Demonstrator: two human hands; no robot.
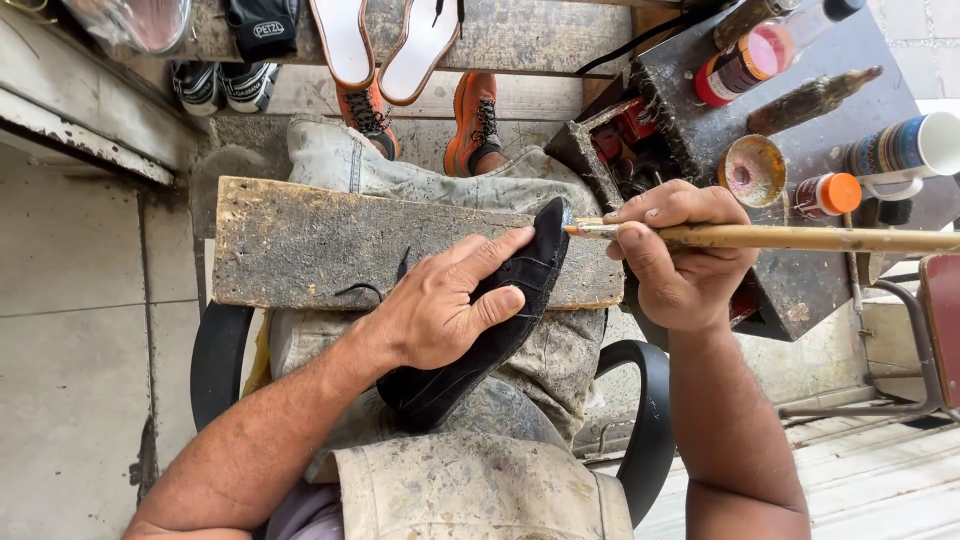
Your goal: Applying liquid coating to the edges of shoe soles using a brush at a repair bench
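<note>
Left hand point(440, 305) in a closed grip around a black shoe point(490, 320), pinning it against a worn wooden board point(300, 245) laid across the lap, toe raised toward the brush. Right hand point(680, 250) closed around a long wooden brush point(800, 238), its tip touching the toe. The board's far edge lies free; the cluttered worktop point(790, 290) with jars crowds the right side.

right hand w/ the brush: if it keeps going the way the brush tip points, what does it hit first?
Likely the black shoe: the right hand aims the brush leftward, bristles at the shoe's toe, which the left hand grips. Contact itself is unclear.
</note>
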